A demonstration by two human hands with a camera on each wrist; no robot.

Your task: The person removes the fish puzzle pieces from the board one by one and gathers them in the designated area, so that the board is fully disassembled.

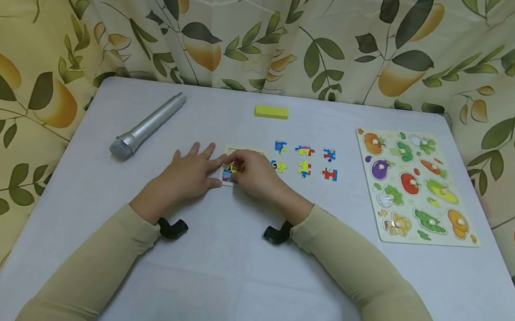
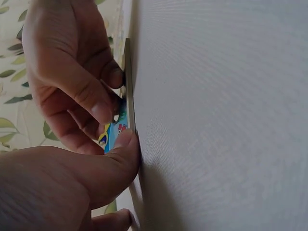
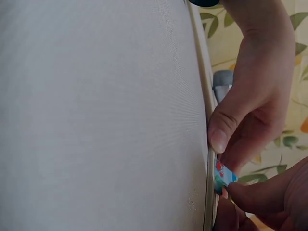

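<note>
Head view: the left hand (image 1: pixel 189 173), fingers spread, touches a pale rectangular puzzle tray (image 1: pixel 228 184); the right hand (image 1: pixel 257 174) pinches a multicoloured jigsaw piece (image 3: pixel 224 173).

6 loose multicoloured jigsaw pieces (image 1: pixel 305 166) lie in 2 rows beside the pale-rimmed puzzle frame (image 1: pixel 228 184).

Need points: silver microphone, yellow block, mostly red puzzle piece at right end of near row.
Silver microphone (image 1: pixel 152 122): head view, middle of the shaft.
Yellow block (image 1: pixel 271 111): head view, middle of the top face.
Mostly red puzzle piece (image 1: pixel 329 174): head view, middle of its face.
</note>
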